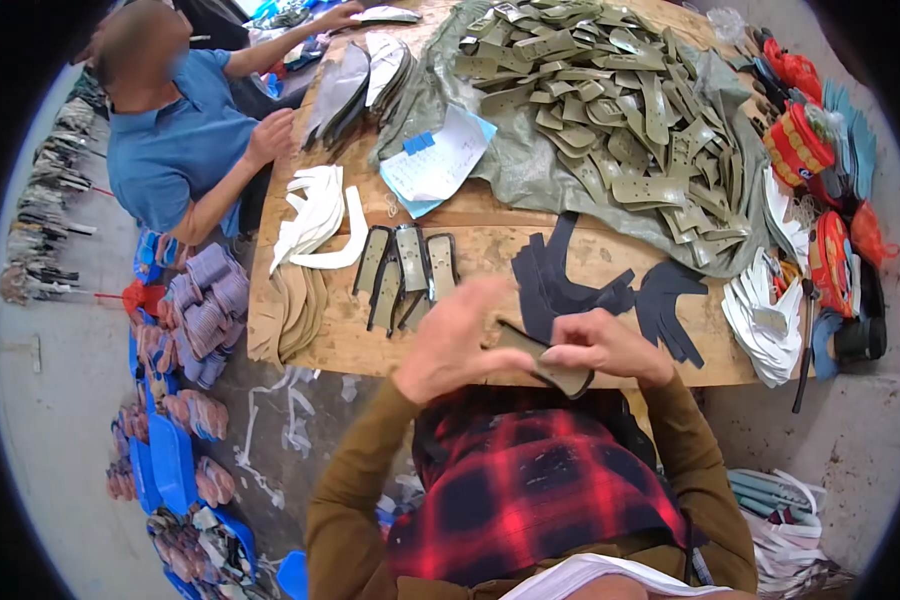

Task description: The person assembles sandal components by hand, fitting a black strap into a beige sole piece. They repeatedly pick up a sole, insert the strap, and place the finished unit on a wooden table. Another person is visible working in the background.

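An olive curved piece with black edging (566, 377) is in front of me at the table's near edge. My right hand (610, 345) pinches it between thumb and fingers at its right part. My left hand (460, 345), somewhat blurred, is open beside it, with the fingers raised and apart. Its thumb reaches over the piece's left part; whether it touches cannot be told. Just beyond my left hand lie several similar black-edged olive pieces (410, 262). Black curved cut pieces (555, 275) lie beyond my right hand, with another black stack (670, 305) farther right.
A large heap of olive perforated pieces (620, 110) lies on a green sheet (435, 110) at the back. White strips (315, 215), tan pieces (292, 315) and papers (438, 160) lie left. White pieces (765, 315) are at the right edge. A co-worker (180, 140) is at the left.
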### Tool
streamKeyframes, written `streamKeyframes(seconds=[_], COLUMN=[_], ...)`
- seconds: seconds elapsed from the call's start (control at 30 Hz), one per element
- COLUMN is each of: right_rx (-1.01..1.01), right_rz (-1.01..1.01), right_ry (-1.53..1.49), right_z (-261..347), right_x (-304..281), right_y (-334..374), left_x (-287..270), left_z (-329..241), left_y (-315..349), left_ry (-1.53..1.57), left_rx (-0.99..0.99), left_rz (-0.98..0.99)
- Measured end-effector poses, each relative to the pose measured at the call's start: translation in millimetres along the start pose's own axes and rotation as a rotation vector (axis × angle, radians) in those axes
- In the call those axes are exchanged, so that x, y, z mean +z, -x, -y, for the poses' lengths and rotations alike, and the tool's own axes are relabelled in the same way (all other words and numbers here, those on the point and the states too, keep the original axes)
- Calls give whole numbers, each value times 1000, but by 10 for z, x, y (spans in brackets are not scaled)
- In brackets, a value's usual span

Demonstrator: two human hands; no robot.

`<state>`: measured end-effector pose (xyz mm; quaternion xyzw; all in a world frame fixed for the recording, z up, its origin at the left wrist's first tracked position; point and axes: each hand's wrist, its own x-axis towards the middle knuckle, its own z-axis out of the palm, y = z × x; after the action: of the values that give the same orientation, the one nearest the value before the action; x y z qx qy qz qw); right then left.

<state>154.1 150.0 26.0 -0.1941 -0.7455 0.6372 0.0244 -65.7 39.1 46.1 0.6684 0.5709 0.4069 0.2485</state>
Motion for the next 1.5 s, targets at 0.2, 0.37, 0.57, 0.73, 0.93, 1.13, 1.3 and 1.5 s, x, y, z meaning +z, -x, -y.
streamKeyframes(seconds=[0.2, 0.37, 0.57, 0.73, 0.93, 1.13, 1.3, 1.5], right_rx=[111, 191, 38, -22, -32, -8, -179, -192], right_rz=[262, 157, 124, 56, 56, -75, -135, -507], right_ry=[-516, -750, -565, -769, -1139, -825, -920, -624], right_z=[159, 31, -11, -110, 24, -107, -74, -209], right_x=[141, 259, 260, 189, 162, 132, 127, 310], right_y=[58, 87, -45, -162, -114, -183, -199, -312], left_x=[-16, 38, 53, 93, 262, 373, 499, 767], left_z=[-160, -143, -81, -98, -112, -112, -213, -170], left_y=[48, 162, 229, 239, 273, 288, 251, 299], left_ry=[440, 598, 630, 707, 675, 805, 785, 742], left_rx=[-343, -515, -566, -615, -519, -618, -596, -586], left_rz=[924, 795, 613, 317, 162, 88, -11, -159])
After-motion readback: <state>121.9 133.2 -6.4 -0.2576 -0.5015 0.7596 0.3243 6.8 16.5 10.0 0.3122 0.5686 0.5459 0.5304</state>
